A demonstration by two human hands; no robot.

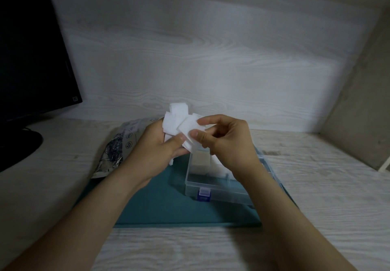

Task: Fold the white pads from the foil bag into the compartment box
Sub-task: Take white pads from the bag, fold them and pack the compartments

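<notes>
The desk is showing pale, matt wood grain. The white pads are looking soft and fibrous; the compartment box is gleaming as clear, smooth plastic.

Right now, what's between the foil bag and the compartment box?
Head view: the left hand, gripping a stack of white pads, hangs over a strip of teal mat between them.

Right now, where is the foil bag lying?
In the head view the foil bag lies on the desk at left, partly behind the left hand, at the far-left corner of the teal mat, near the black monitor.
</notes>
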